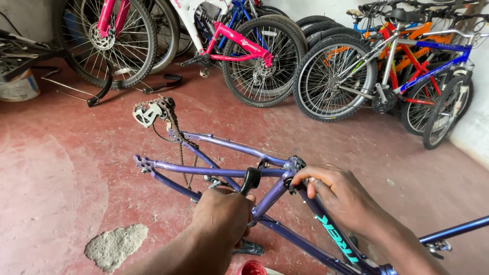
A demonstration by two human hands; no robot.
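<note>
Your left hand (224, 214) is closed in a fist around a black-handled tool (250, 179). The handle's top pokes up above your knuckles, right by the tubes of the purple bike frame (219, 168). I can't tell what the tool's working end bites on, because your fist hides it.

Your right hand (341, 196) is curled narrow over the frame, fingertips pinched at the tube joint (294, 165) where the thin rear stays meet the thicker tube. It looks like a steadying grip, with nothing loose held in it.

The frame has no wheels and lies low over the red floor (61, 178), rear end pointing away from you. A derailleur (148, 113) sits at the far tip and a rusty chain (179, 147) hangs slack from it. A black pedal (248, 248) shows under your left wrist.

Step in hand, as I judge it: tool work at or near that joint, one hand driving and the other bracing.

The next move calls for a firm brace from the right hand so the frame doesn't twist, and for fingertips kept clear of the tool's swing. Watch the dangling chain too, as it could snag.

Around you there's a grey cement patch (116, 245) in the floor at near left. A pink bike (239, 43) and a blue-and-silver bike (407, 61) are parked along the far wall, well apart from the frame.
</note>
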